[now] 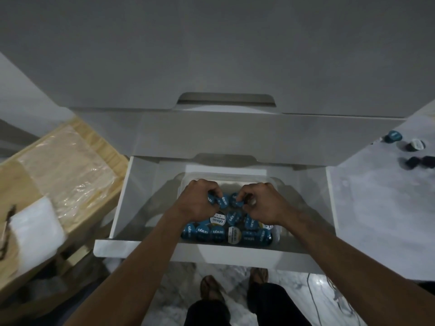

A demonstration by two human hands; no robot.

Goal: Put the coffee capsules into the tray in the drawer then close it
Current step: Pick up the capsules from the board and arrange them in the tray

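Observation:
The white drawer (122, 203) stands pulled out below me. Inside it lies a clear plastic tray (277, 182) filled with several blue and white coffee capsules (233, 218). My left hand (200, 203) is over the tray's back part, its fingers curled round blue capsules (219, 200). My right hand (266, 203) is beside it, its fingers pinching a blue capsule (236, 200) and holding a further capsule behind it. Several more capsules (409, 147) lie on the counter at the right.
A second, shut drawer front with a cut-out handle (226, 102) is above the open one. A wooden crate with plastic wrap (61, 175) stands close to the drawer's left side. My feet (235, 288) are on the marble floor under the drawer front.

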